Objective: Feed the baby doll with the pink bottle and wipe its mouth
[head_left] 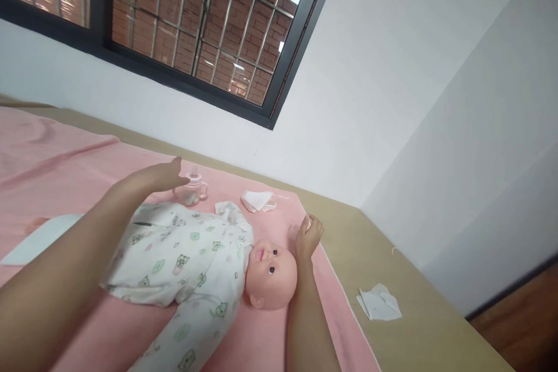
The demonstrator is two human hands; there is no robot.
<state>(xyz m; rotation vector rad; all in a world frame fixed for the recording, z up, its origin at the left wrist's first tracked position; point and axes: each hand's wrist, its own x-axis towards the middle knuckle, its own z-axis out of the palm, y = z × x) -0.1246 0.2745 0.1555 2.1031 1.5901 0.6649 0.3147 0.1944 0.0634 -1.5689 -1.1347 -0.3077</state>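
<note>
A baby doll (271,274) in a white printed outfit lies on its back on a pink blanket (244,340), head toward the right. Beyond its body stands a clear baby bottle (193,190) with a nipple on top and side handles. My left hand (172,175) reaches across the doll to the bottle's left side, its visible fingers apart; whether it touches the bottle is unclear. Past the doll's head, at the blanket's edge, my right hand (309,236) is closed around a small pale, see-through thing, mostly hidden by the fingers.
A folded white tissue (257,200) lies on the blanket near the bottle. Another crumpled white tissue (379,302) is on the tan surface (418,308) at the right. At the far left is a white cloth or pad (41,241). A wall and a barred window (196,17) rise behind.
</note>
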